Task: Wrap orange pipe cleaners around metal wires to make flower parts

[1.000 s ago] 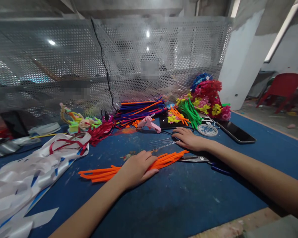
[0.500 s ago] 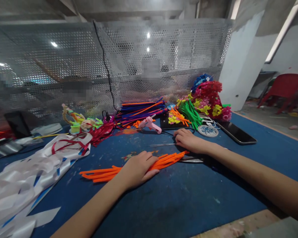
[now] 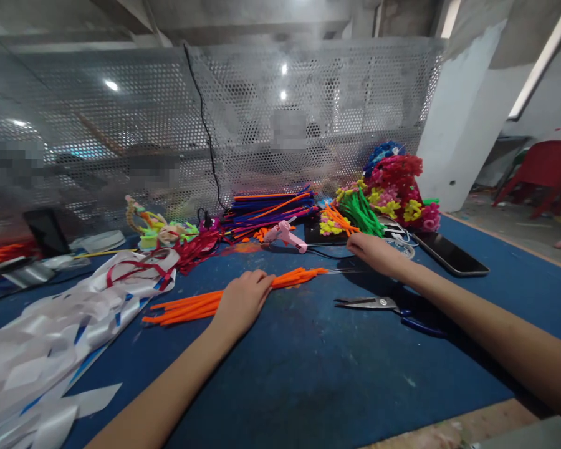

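My left hand (image 3: 240, 300) lies on a bundle of orange pipe cleaners (image 3: 187, 307) on the blue table top (image 3: 308, 374). Its fingers are closed over the bundle near its right end. My right hand (image 3: 376, 253) is further back and to the right, knuckles up and fingers curled. It pinches thin metal wires (image 3: 342, 270) that stick out leftward toward the tips of the orange bundle. Just behind this hand is a bunch of green pipe cleaners (image 3: 362, 215).
Blue-handled snips (image 3: 378, 304) lie in front of my right forearm. A pink glue gun (image 3: 287, 236), a stack of coloured pipe cleaners (image 3: 266, 207), pipe-cleaner flowers (image 3: 397, 184) and a phone (image 3: 451, 254) stand behind. White ribbon (image 3: 51, 330) fills the left. A perforated screen (image 3: 308, 112) closes the back.
My left hand has slid the orange bundle away from me and to the left. My right hand has moved back and right with the thin wires, uncovering the snips.
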The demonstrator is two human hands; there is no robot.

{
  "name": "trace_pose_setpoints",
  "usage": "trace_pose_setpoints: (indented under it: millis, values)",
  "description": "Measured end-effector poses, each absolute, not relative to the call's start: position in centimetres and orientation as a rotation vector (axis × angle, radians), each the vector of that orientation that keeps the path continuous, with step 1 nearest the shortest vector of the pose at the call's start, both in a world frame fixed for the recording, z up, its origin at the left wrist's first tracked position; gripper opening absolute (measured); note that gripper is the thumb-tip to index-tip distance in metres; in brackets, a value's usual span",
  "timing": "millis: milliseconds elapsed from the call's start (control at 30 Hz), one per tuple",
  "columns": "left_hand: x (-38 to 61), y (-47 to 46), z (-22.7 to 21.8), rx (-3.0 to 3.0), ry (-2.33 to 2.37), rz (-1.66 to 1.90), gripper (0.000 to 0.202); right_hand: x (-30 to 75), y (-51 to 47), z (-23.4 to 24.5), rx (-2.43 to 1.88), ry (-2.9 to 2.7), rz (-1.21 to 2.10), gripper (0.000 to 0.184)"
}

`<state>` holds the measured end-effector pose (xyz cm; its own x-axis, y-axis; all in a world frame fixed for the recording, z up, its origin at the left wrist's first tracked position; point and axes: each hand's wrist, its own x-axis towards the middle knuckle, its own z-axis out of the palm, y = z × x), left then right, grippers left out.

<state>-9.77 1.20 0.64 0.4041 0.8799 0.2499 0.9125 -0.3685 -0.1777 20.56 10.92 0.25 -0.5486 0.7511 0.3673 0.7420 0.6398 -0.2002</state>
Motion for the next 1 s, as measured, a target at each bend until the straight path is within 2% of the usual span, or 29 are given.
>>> trace_pose_setpoints:
  millis: [167, 300, 400, 467, 533, 600, 700, 800, 900, 1000]
  values:
    - [-11.3, 1.5, 0.8, -2.303, -1.641, -0.374, 0.018, 19.4, 8.5, 2.4, -1.102, -2.278, 0.214, 0.019]
    - [-11.3, 1.1, 1.2, -2.192, -1.716, -0.421, 0.021, 19.2, 5.1, 3.5, -0.952, -2.617, 0.487, 0.024]
    - [-11.7, 1.1, 2.4, -2.028, -1.702, -0.434, 0.022, 19.7, 3.7, 2.8, -0.99, -2.761, 0.481, 0.023]
    - [-12.3, 1.1, 3.8, -1.932, -1.635, -0.572, 0.02, 20.3, 3.7, 1.9, -1.075, -2.769, 0.463, 0.019]
    - [-12.8, 1.0, 5.7, -1.816, -1.582, -0.868, 0.015, 21.1, 4.5, 1.2, -1.109, -2.755, 0.511, 0.016]
    - [-12.7, 0.6, 7.7, -1.708, -1.51, -1.313, 0.011, 21.8, 5.5, 0.7, -1.128, -2.726, 0.531, 0.011]
    - [-11.2, -0.5, 10.4, -1.667, -1.249, -2.102, 0.008, 22.4, 6.8, 0.4, -1.229, -2.645, 0.374, 0.006]
    - [-8.6, -1.5, 12.1, -1.75, -0.81, -2.716, 0.004, 21.9, 6.7, 0.4, -1.29, -2.506, 0.19, 0.011]
    - [-5.6, -2.0, 12.1, -1.767, -0.701, -3.105, 0.005, 19.9, 5.2, 0.5, -1.145, -2.455, 0.263, 0.021]
    - [-2.6, -2.2, 9.6, -2.017, -0.956, -3.454, 0.006, 17.2, 3.2, 0.8, -1.02, -2.354, 0.386, 0.027]
